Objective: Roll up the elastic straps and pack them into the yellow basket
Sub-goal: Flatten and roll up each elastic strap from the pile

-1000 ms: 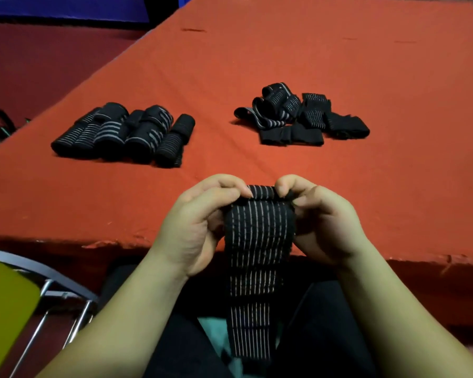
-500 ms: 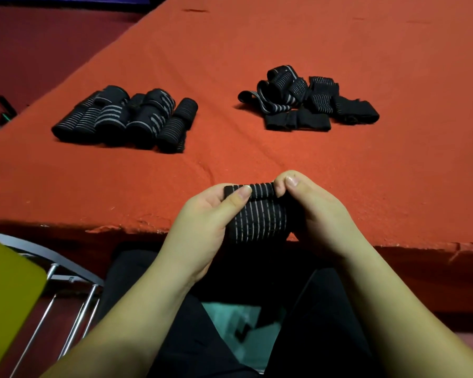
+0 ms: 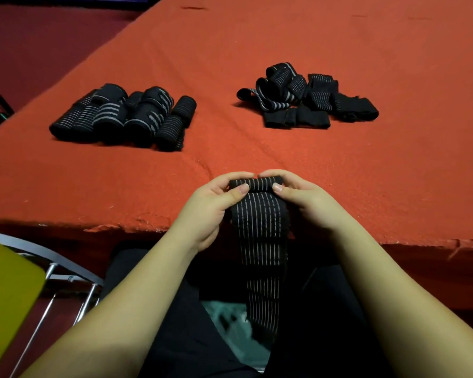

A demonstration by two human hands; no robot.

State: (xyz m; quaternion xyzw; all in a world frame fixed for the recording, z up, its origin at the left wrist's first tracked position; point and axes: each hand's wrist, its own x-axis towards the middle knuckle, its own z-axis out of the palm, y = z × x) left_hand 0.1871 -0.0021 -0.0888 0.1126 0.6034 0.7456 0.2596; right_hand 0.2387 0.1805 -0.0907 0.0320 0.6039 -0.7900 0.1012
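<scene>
A black elastic strap [image 3: 260,236] with thin white stripes hangs over the near table edge down to my lap. Its top end is a small roll held between both hands. My left hand [image 3: 205,211] pinches the roll's left end with thumb and fingers. My right hand [image 3: 306,203] pinches the right end the same way. A row of several rolled straps [image 3: 126,115] lies at the left of the table. A loose pile of unrolled straps [image 3: 306,96] lies at the right. A yellow surface [image 3: 6,296] shows at the lower left edge; whether it is the basket I cannot tell.
The table is covered in red cloth [image 3: 257,148] with a frayed near edge. A metal chair frame [image 3: 52,268] stands at the lower left beside the yellow surface. My dark-clothed lap fills the bottom middle.
Half a second ago the strap was bunched short between my hands; now its tail hangs long again, with a tight roll at the top. The view shifted slightly.
</scene>
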